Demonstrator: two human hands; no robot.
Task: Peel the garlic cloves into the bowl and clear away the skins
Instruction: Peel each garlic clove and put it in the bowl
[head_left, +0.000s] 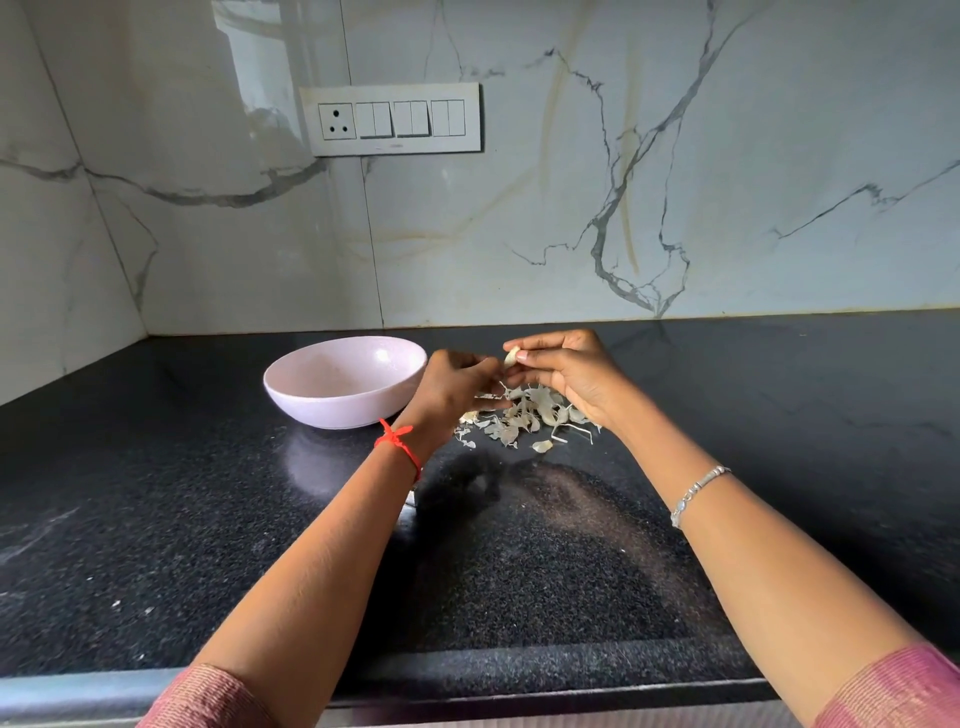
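Where marble wall (519, 208) meets counter (156, 493) — garlic skins (524, 415).

We see bare black counter (156, 519) near us and far right; the bowl (343, 382) blocks the left, and the skin pile (524, 415) sits just right of it.

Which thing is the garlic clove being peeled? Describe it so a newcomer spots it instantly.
On the black counter, right of the pale pink bowl, both hands meet above a heap of papery skins. The garlic clove is the plump, pale piece pinched in the right hand, off the counter.
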